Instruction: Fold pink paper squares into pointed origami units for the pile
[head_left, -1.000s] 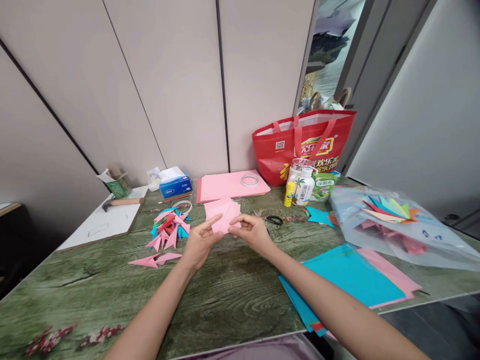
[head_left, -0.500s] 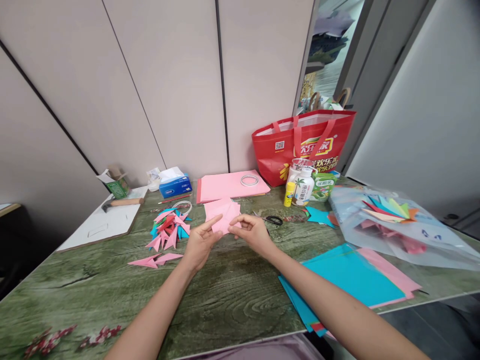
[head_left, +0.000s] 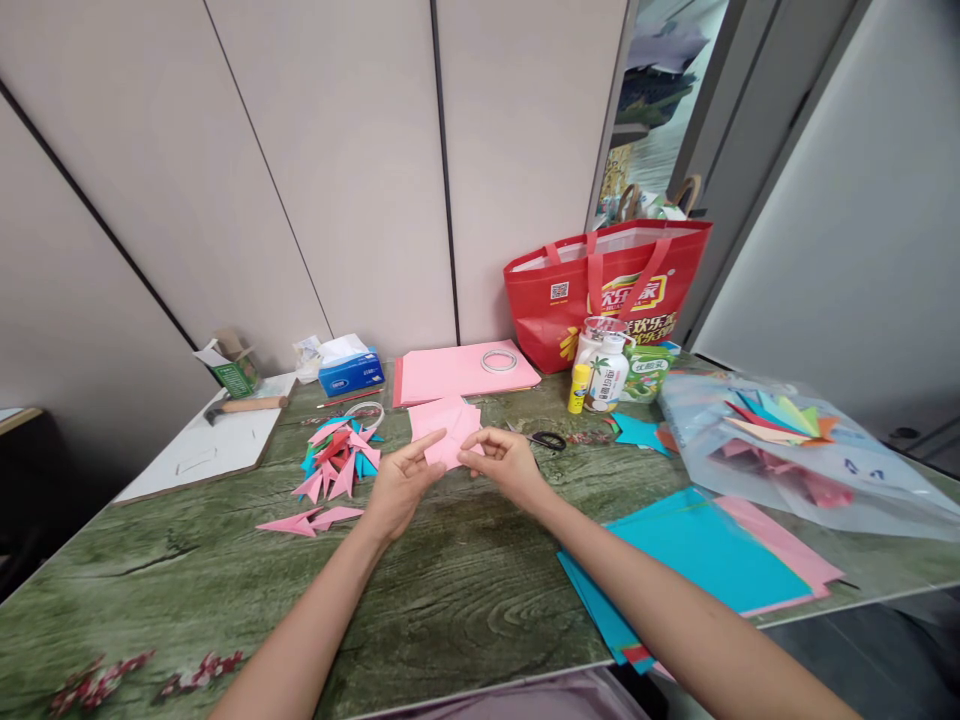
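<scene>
Between my hands is a piece of pink paper [head_left: 459,446], held above the table. My left hand [head_left: 405,482] is closed on its left edge, thumb on top. With thumb and fingers pinched, my right hand [head_left: 506,462] grips its right edge. Just behind it lies more pink paper [head_left: 429,418], partly hidden by the held piece. Left of my left hand are a heap of folded pink, red and blue paper pieces [head_left: 341,455] and separate folded pink pieces [head_left: 300,522]. Black-handled scissors [head_left: 549,440] lie beyond my right hand.
A pink paper stack [head_left: 450,370] carries a tape roll [head_left: 499,360]. Right of it stand a red bag [head_left: 540,310], a glue stick [head_left: 578,388] and a white bottle [head_left: 606,375]. Blue sheets [head_left: 697,550] lie under my right forearm. A tissue box [head_left: 351,374] and hammer [head_left: 244,404] are at left.
Almost nothing differs. Both hands keep hold of the pink paper in nearly the same place, with only a very slight shift of the fingers.
</scene>
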